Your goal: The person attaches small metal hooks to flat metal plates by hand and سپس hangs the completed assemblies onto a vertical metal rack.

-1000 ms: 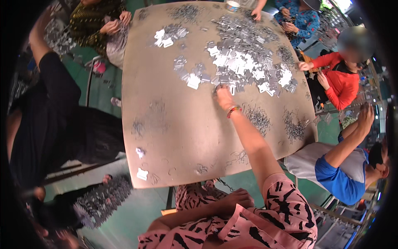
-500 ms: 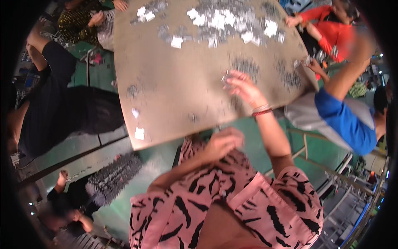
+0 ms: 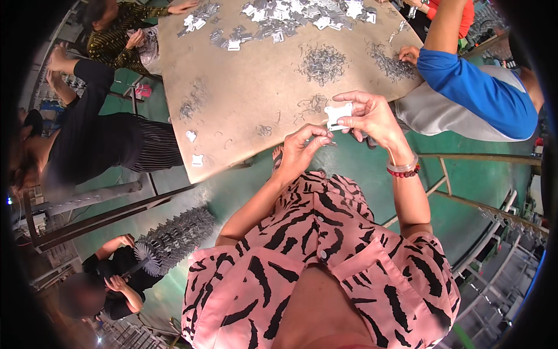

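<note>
Over the table's near edge, my right hand [image 3: 372, 119] holds a flat, pale metal plate [image 3: 338, 116] with notched corners, gripped between thumb and fingers. My left hand [image 3: 303, 148] is closed in a pinch just below the plate's lower left corner. Something small and dark shows at its fingertips, too small to make out. Beyond the hands lies a small heap of thin, curved wire pieces [image 3: 314, 104], with a bigger heap of wire pieces [image 3: 323, 64] farther off.
Many similar plates [image 3: 302, 13] are piled at the tan table's [image 3: 244, 99] far side. One plate [image 3: 197, 160] lies at its near left corner. People sit around it: a blue-sleeved person [image 3: 476, 93] at right, a person in black [image 3: 110, 139] at left. A grey stacked rack [image 3: 180, 235] stands behind left.
My right hand has come back toward me and turned, so the plate now shows flat. The left hand has risen forward to meet it at the plate's lower corner.
</note>
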Action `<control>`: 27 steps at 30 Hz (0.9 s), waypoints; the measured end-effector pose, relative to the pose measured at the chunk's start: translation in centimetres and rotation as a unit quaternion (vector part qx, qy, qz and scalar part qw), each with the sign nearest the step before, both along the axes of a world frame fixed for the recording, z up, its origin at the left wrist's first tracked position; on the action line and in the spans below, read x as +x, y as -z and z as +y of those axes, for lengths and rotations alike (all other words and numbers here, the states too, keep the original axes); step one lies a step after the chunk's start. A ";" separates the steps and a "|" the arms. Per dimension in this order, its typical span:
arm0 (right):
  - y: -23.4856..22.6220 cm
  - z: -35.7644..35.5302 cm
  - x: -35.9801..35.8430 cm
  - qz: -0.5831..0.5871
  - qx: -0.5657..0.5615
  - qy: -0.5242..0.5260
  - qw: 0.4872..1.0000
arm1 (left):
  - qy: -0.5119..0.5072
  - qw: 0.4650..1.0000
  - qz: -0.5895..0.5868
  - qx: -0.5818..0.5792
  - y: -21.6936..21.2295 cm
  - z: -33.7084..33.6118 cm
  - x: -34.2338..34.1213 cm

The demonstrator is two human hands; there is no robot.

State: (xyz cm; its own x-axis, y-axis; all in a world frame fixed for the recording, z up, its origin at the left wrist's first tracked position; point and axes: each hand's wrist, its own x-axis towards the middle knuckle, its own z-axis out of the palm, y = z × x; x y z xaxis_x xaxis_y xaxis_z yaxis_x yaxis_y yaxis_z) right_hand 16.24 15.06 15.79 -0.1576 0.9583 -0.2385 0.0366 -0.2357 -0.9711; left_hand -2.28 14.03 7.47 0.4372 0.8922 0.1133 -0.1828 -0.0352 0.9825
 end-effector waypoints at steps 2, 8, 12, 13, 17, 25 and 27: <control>-0.6 -0.7 -0.1 -0.006 0.002 -0.003 1.000 | -0.008 1.000 0.018 0.004 -0.1 -0.4 0.0; -0.1 -0.7 -0.1 0.012 0.004 -0.016 1.000 | 0.001 0.999 0.034 0.031 -0.2 -0.5 -0.1; -1.8 -1.2 -1.4 -0.065 0.031 -0.032 0.997 | 0.003 0.997 0.071 0.039 -0.7 -0.9 -1.4; -2.0 -1.9 -1.6 -0.108 0.064 -0.021 0.992 | 0.014 0.994 0.080 0.070 -1.3 -1.1 -1.4; -2.3 -4.3 -4.3 -0.197 0.197 -0.041 0.959 | -0.003 0.972 0.109 0.210 -1.0 -1.8 -2.2; -0.3 -4.8 -6.0 -0.152 0.260 -0.099 0.948 | -0.046 0.984 0.171 -0.026 6.2 4.3 -13.7; 0.6 -4.9 -5.7 -0.141 0.229 -0.106 0.957 | -0.269 0.908 0.319 -0.030 10.5 8.8 -18.3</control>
